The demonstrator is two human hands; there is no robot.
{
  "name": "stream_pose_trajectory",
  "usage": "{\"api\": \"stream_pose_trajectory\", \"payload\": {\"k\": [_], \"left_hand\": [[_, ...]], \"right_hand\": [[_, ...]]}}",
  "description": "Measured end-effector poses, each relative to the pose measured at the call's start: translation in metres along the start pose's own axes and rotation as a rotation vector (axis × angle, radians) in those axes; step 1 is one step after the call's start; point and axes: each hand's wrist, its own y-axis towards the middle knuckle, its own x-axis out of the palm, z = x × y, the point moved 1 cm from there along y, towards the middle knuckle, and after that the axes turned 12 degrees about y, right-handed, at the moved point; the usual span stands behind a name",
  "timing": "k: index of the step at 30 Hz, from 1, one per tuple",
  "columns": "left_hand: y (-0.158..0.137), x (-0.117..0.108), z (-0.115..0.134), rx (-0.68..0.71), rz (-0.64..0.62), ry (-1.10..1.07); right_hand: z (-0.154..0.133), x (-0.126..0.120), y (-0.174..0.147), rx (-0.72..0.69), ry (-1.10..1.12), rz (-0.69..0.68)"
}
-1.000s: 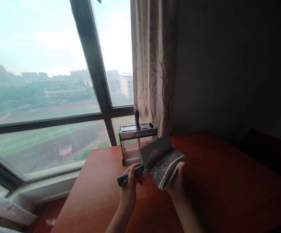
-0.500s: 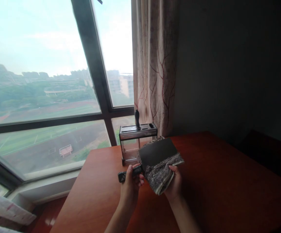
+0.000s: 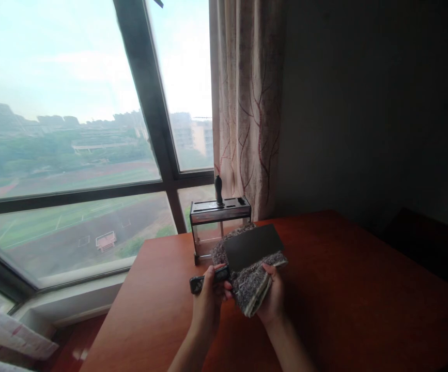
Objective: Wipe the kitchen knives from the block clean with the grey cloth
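Note:
A cleaver with a broad, dark rectangular blade (image 3: 253, 247) points to the right and away over the table. My left hand (image 3: 207, 297) is closed around its black handle, thumb on top. My right hand (image 3: 273, 295) grips a folded, fuzzy grey cloth (image 3: 250, 285) with pale edges. This cloth wraps under the blade and shows along both its near and far edges; the blade's underside is hidden. Behind the blade stands a clear-sided knife block (image 3: 220, 209) with a metal top. One black handle (image 3: 218, 190) sticks up from that top, and the cloth and blade hide the block's lower right part.
The reddish-brown wooden table (image 3: 142, 310) reaches to the window (image 3: 92, 191) at left. A patterned curtain (image 3: 247, 113) hangs behind the knife block. To the right is a dark wall (image 3: 363, 113). More curtain fabric (image 3: 14, 330) hangs at lower left.
My right hand and the cloth have shifted left along the blade, toward the handle, and slightly down. The blade has tilted a little. My left hand keeps its grip on the handle.

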Motion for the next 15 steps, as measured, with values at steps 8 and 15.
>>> {"api": "stream_pose_trajectory", "payload": {"k": [8, 15], "left_hand": [[0.01, -0.013, 0.018, -0.041, 0.099, -0.077], [0.003, -0.001, 0.011, -0.107, 0.058, -0.122]], "right_hand": [[-0.048, -0.013, 0.007, -0.17, 0.091, 0.033], [-0.038, -0.013, 0.003, -0.08, 0.061, -0.052]]}}
